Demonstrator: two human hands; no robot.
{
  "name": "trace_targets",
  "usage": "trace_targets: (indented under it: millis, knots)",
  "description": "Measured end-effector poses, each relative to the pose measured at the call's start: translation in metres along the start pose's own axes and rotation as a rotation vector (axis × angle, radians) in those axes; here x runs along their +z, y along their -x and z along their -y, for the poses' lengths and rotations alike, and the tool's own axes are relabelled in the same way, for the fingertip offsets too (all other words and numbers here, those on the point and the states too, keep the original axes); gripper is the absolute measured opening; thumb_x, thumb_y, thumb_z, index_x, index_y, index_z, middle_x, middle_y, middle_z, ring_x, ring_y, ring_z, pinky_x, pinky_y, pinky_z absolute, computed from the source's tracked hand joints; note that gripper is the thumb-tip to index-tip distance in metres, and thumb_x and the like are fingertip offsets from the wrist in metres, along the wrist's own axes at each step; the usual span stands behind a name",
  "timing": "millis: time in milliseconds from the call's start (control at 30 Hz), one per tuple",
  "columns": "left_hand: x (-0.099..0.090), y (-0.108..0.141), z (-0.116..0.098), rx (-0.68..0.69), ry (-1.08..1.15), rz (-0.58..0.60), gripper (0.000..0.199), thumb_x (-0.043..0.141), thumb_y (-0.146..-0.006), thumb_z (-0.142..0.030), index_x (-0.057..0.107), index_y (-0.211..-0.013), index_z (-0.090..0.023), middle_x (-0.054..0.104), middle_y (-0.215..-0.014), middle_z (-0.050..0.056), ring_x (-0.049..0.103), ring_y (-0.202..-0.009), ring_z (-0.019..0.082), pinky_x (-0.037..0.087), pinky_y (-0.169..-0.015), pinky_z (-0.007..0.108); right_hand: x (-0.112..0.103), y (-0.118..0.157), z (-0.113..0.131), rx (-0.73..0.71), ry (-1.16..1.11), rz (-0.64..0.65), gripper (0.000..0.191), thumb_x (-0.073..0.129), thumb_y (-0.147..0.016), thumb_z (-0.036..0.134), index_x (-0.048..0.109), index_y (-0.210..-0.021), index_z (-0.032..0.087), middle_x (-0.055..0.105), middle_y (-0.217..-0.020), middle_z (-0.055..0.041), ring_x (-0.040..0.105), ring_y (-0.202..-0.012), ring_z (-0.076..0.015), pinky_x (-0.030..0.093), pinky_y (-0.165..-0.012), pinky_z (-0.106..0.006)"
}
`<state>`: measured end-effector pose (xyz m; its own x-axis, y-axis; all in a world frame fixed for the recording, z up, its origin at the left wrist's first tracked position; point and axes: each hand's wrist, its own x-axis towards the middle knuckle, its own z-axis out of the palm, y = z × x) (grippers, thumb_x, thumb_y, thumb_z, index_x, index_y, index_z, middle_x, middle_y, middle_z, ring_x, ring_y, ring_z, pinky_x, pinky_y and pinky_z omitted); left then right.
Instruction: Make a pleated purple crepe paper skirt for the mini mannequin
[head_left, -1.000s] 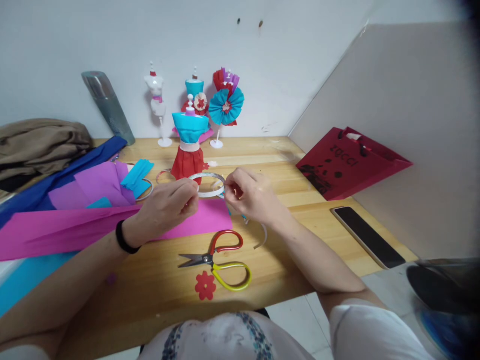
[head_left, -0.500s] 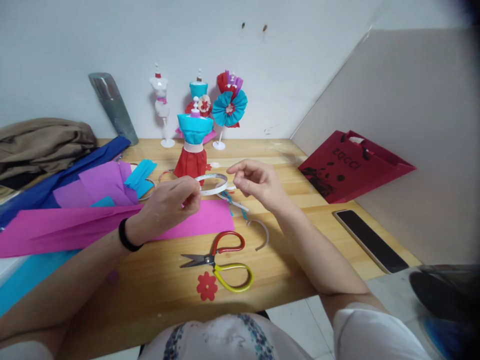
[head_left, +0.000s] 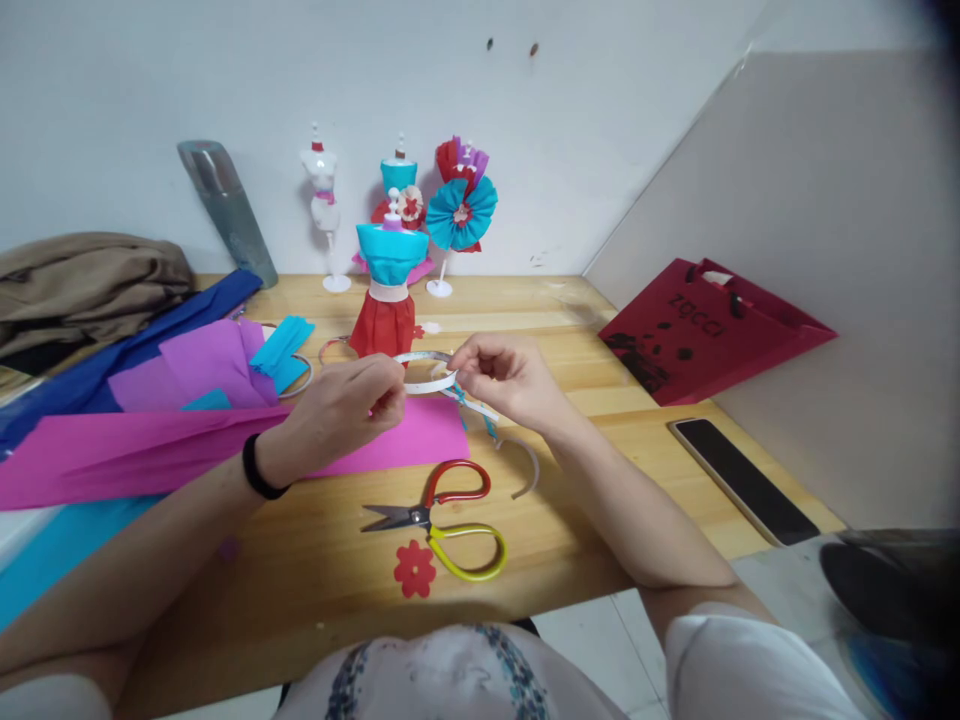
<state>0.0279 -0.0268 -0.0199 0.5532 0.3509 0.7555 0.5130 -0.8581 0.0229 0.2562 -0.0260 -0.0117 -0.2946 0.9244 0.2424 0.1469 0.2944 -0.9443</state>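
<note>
My left hand (head_left: 352, 392), with a black band on its wrist, pinches the left side of a narrow roll of white tape (head_left: 431, 386), a thin ring held above the table. At the ring's right edge, my right hand (head_left: 502, 378) has its thumb and forefinger closed on the tape. Just behind the hands stands a small dress form (head_left: 391, 258) with a turquoise paper top and red paper skirt. Scissors (head_left: 420, 516) with one red and one yellow handle lie spread on the table, beside a red paper flower (head_left: 415, 569).
Pink crepe paper (head_left: 187, 455) and purple paper (head_left: 214, 365) cover the table's left side. Behind are more dress forms (head_left: 324, 205) and a grey bottle (head_left: 229, 215). A curled pale strip (head_left: 534, 465) lies right of the scissors; a red bag (head_left: 705, 330) and phone (head_left: 742, 482) are farther right.
My right hand has moved slightly left and its fingertips have closed on the tape roll's right edge. My left hand still holds the other side.
</note>
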Motion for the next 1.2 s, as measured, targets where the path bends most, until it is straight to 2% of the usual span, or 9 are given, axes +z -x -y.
trace_targets:
  millis: [167,367,567,667,733,833,933,1100,1200]
  knots:
    - [0.003,0.001,0.001,-0.028,0.010,0.023,0.018,0.050,-0.081,-0.004,0.049,-0.075,-0.021,0.065,-0.064,-0.003,0.054,-0.051,0.010,0.037,-0.050,0.023,0.000,-0.003,-0.005,-0.004,0.038,-0.018,0.009,0.063,-0.068,0.026,0.064,-0.073,0.018,0.047,-0.056,0.0055,0.040,-0.052,-0.0088,0.031,-0.052,-0.025]
    - [-0.001,-0.001,0.001,-0.041,0.074,0.012,0.020,0.050,-0.078,-0.003,0.047,-0.075,-0.022,0.064,-0.064,-0.003,0.054,-0.051,0.009,0.038,-0.050,0.022,-0.009,-0.005,-0.007,-0.085,0.231,-0.212,0.011,0.059,-0.072,0.025,0.064,-0.079,0.018,0.050,-0.054,0.0060,0.040,-0.049,-0.0089,0.033,-0.052,-0.026]
    - [-0.001,-0.002,0.001,-0.061,0.072,0.016,0.020,0.049,-0.078,-0.003,0.047,-0.074,-0.023,0.062,-0.062,-0.004,0.053,-0.050,0.009,0.037,-0.050,0.022,-0.015,-0.003,-0.001,-0.136,0.243,-0.133,0.027,0.057,-0.088,0.041,0.067,-0.077,0.018,0.059,-0.064,-0.0002,0.050,-0.057,-0.0128,0.039,-0.056,-0.028]
    - [-0.002,-0.003,0.001,-0.083,0.110,0.029,0.020,0.049,-0.078,-0.004,0.048,-0.073,-0.023,0.063,-0.063,-0.004,0.053,-0.051,0.010,0.038,-0.051,0.023,-0.019,-0.005,-0.004,-0.211,0.230,-0.054,0.025,0.058,-0.089,0.037,0.075,-0.093,0.019,0.073,-0.097,-0.0073,0.058,-0.068,-0.0144,0.044,-0.062,-0.030]
    - [-0.003,-0.003,0.001,-0.120,0.145,0.050,0.019,0.049,-0.077,-0.005,0.048,-0.071,-0.022,0.064,-0.063,-0.003,0.054,-0.053,0.010,0.039,-0.051,0.023,-0.024,-0.008,-0.008,-0.210,0.198,0.031,0.025,0.058,-0.088,0.031,0.076,-0.101,0.020,0.074,-0.108,-0.0080,0.061,-0.074,-0.0154,0.047,-0.066,-0.030]
    - [-0.004,-0.004,0.002,-0.188,0.200,0.067,0.018,0.051,-0.075,-0.005,0.051,-0.068,-0.022,0.064,-0.063,-0.003,0.057,-0.054,0.010,0.042,-0.053,0.023,-0.030,-0.014,-0.017,-0.156,0.148,0.138,0.024,0.059,-0.087,0.027,0.077,-0.102,0.019,0.076,-0.100,-0.0065,0.065,-0.083,-0.0174,0.050,-0.074,-0.031]
    - [-0.007,-0.006,0.001,-0.252,0.292,0.055,0.016,0.054,-0.074,-0.006,0.055,-0.068,-0.021,0.066,-0.062,-0.003,0.057,-0.054,0.010,0.042,-0.052,0.022,-0.033,-0.017,-0.024,-0.094,0.084,0.194,0.022,0.063,-0.086,0.029,0.078,-0.098,0.019,0.075,-0.094,-0.0060,0.065,-0.081,-0.0170,0.050,-0.071,-0.030]
    - [-0.015,-0.012,0.002,-0.508,0.550,0.077,0.015,0.062,-0.078,-0.017,0.058,-0.064,-0.020,0.068,-0.060,0.001,0.058,-0.050,0.011,0.044,-0.046,0.021,-0.033,-0.019,-0.033,-0.071,-0.040,0.211,0.018,0.072,-0.083,0.034,0.078,-0.092,0.020,0.071,-0.080,-0.0030,0.058,-0.067,-0.0135,0.045,-0.060,-0.026]
    - [-0.021,-0.016,0.003,-0.600,0.686,0.080,0.017,0.065,-0.079,-0.020,0.058,-0.063,-0.019,0.068,-0.056,0.001,0.061,-0.048,0.011,0.047,-0.044,0.018,-0.035,-0.022,-0.037,-0.089,-0.053,0.155,0.020,0.071,-0.082,0.035,0.078,-0.095,0.021,0.072,-0.085,-0.0039,0.061,-0.069,-0.0143,0.045,-0.058,-0.026]
